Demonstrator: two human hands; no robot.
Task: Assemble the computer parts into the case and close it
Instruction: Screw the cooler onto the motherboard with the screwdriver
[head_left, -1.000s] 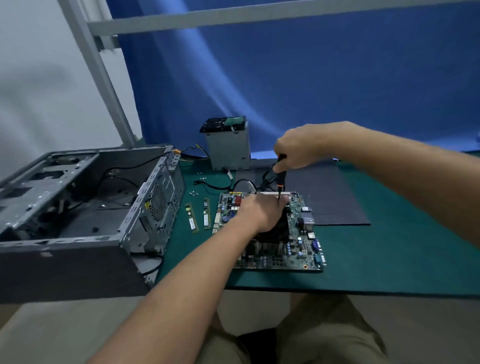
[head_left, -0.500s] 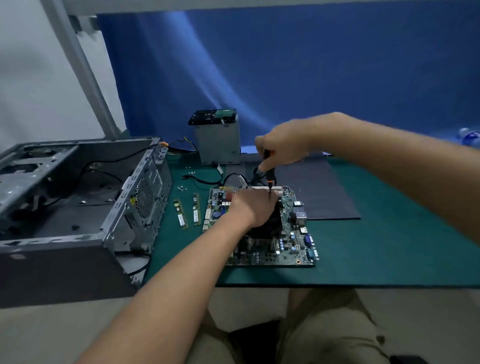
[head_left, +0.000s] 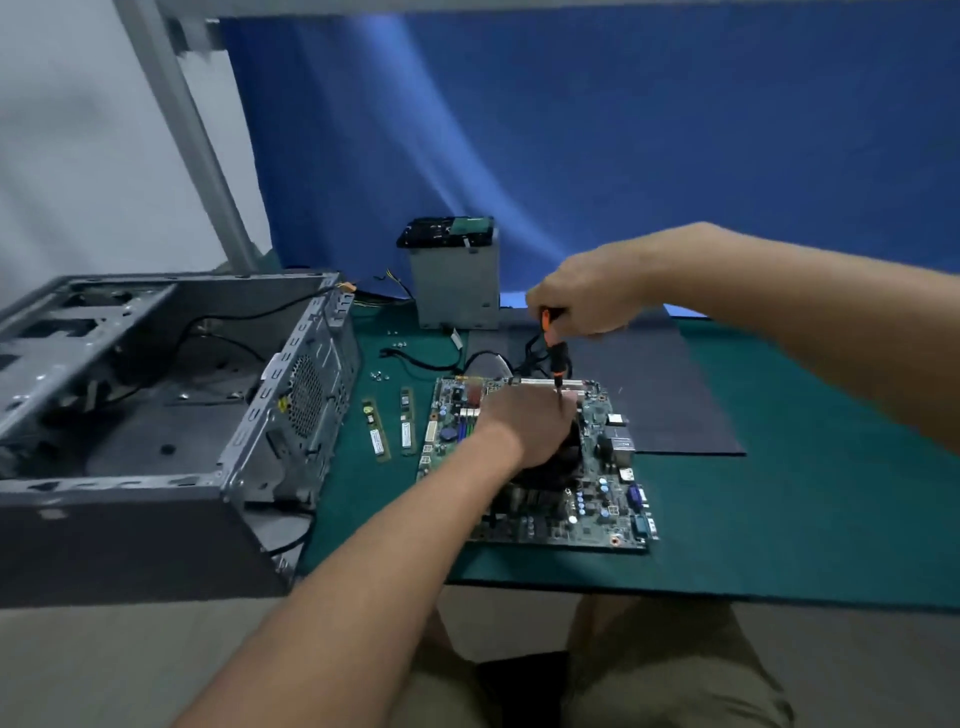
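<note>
**Screwdriver on the motherboard, case open at the left**

My right hand (head_left: 582, 301) is closed around the handle of the black and orange screwdriver (head_left: 556, 353). The screwdriver stands almost upright, and its tip comes down at the far edge of the motherboard (head_left: 597, 499). My left hand (head_left: 524, 426) lies on the black cooler (head_left: 550, 470) in the middle of the board, with the fingers bent down just beside the tip. I cannot tell whether these fingers grip something. The two hands are near to each other but do not touch.

The motherboard lies flat on the green mat (head_left: 779, 519), outside the case (head_left: 156, 395). The case lies open at the left, with loose black wires inside. Between the case and the board are two memory sticks (head_left: 376, 431), side by side, and some small screws (head_left: 379, 375) beyond them. A grey metal box (head_left: 457, 280) stands upright at the back. A dark flat panel (head_left: 665, 395) lies on the mat behind the board.
</note>
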